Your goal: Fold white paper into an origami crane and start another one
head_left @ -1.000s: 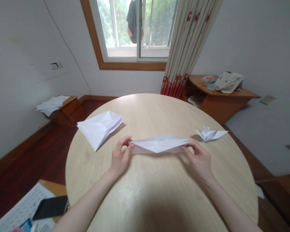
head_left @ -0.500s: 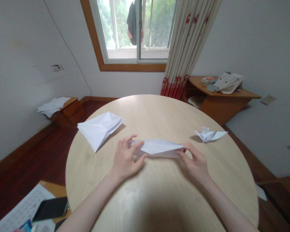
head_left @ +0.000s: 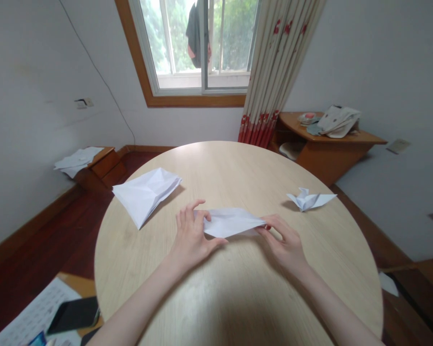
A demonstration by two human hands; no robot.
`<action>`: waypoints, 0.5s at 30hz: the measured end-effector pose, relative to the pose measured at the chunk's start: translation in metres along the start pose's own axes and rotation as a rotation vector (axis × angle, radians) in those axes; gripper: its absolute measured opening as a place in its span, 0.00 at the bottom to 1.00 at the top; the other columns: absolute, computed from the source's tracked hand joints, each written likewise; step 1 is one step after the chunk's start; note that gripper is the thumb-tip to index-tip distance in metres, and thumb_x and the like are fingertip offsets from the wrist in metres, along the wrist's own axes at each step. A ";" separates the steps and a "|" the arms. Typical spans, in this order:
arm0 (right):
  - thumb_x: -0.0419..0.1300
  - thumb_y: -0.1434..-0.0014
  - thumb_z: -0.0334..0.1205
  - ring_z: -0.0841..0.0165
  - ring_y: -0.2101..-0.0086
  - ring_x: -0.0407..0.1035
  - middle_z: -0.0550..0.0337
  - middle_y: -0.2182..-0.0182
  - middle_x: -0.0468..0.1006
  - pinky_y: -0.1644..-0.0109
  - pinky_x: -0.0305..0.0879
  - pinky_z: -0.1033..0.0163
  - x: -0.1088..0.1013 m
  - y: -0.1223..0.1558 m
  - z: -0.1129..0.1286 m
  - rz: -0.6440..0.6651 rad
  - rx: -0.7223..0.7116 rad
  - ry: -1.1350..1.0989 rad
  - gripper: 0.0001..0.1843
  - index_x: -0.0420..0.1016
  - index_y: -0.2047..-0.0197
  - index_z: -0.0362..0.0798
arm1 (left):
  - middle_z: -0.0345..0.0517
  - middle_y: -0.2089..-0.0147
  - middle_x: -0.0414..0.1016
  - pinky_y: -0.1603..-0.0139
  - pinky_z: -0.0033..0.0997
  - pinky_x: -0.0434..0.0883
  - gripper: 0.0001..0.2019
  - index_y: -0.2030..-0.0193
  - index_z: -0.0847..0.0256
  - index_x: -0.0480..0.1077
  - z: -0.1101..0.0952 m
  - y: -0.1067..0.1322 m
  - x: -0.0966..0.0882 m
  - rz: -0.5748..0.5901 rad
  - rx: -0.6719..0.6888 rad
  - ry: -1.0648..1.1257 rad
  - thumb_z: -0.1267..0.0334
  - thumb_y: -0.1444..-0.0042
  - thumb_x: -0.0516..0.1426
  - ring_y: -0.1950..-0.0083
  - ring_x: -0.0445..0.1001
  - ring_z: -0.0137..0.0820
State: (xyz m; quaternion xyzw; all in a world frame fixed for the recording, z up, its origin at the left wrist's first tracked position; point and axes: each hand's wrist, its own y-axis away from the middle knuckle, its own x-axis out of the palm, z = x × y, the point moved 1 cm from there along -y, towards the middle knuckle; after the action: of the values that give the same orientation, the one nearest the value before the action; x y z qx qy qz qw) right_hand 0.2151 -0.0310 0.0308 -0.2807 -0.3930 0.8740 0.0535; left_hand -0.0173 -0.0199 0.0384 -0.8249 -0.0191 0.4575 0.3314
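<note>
A folded sheet of white paper (head_left: 233,222) lies low over the middle of the round table, its left and right ends between my hands. My left hand (head_left: 192,231) is at the left end, with a bent finger over the paper and the thumb stretched along its near edge. The other left fingers are raised and spread. At the right, my right hand (head_left: 284,239) pinches the paper's pointed end between thumb and fingers. A folded paper crane (head_left: 308,199) sits beyond my right hand. Left of my left hand lies a larger stack of folded white paper (head_left: 147,192).
The round wooden table (head_left: 216,288) fills the middle. At lower left are a black phone (head_left: 73,315) and a printed sheet (head_left: 34,307). A wooden desk (head_left: 332,137) holding a cloth bag (head_left: 339,121) stands by the curtain (head_left: 270,81). Papers (head_left: 78,159) cover a low cabinet.
The near flap of the paper has swung, and its near edge now slants up to the right. My left thumb has stretched further right along it. The view has shifted slightly.
</note>
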 end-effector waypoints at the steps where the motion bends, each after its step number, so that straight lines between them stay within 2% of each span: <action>1: 0.58 0.40 0.28 0.67 0.70 0.68 0.61 0.70 0.76 0.68 0.64 0.63 0.000 0.000 0.000 0.003 0.000 0.000 0.08 0.73 0.61 0.51 | 0.56 0.41 0.57 0.44 0.53 0.60 0.28 0.59 0.57 0.61 0.000 0.000 0.000 0.007 0.008 -0.001 0.48 0.59 0.69 0.42 0.59 0.49; 6: 0.57 0.40 0.30 0.67 0.70 0.69 0.60 0.70 0.76 0.68 0.65 0.62 0.001 0.001 -0.001 0.024 0.022 -0.005 0.07 0.73 0.62 0.51 | 0.58 0.38 0.54 0.43 0.54 0.60 0.28 0.54 0.58 0.65 0.003 0.000 0.001 0.011 0.033 -0.011 0.45 0.56 0.67 0.40 0.57 0.51; 10: 0.57 0.39 0.30 0.67 0.70 0.69 0.59 0.70 0.77 0.68 0.65 0.62 0.001 0.002 -0.003 0.033 0.041 -0.005 0.07 0.73 0.62 0.50 | 0.57 0.35 0.52 0.43 0.54 0.59 0.26 0.56 0.58 0.69 0.004 -0.001 -0.001 0.028 0.062 -0.021 0.44 0.56 0.66 0.41 0.57 0.51; 15: 0.56 0.39 0.32 0.66 0.70 0.69 0.59 0.70 0.76 0.68 0.65 0.62 0.002 0.003 -0.003 0.055 0.077 0.005 0.05 0.73 0.63 0.50 | 0.57 0.35 0.52 0.44 0.54 0.60 0.25 0.57 0.58 0.70 0.002 -0.001 -0.002 0.044 0.069 -0.039 0.53 0.60 0.71 0.41 0.57 0.51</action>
State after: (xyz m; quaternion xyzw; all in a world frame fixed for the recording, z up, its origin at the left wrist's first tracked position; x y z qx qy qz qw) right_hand 0.2153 -0.0305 0.0267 -0.2911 -0.3512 0.8889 0.0413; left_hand -0.0195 -0.0185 0.0394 -0.8041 0.0087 0.4809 0.3493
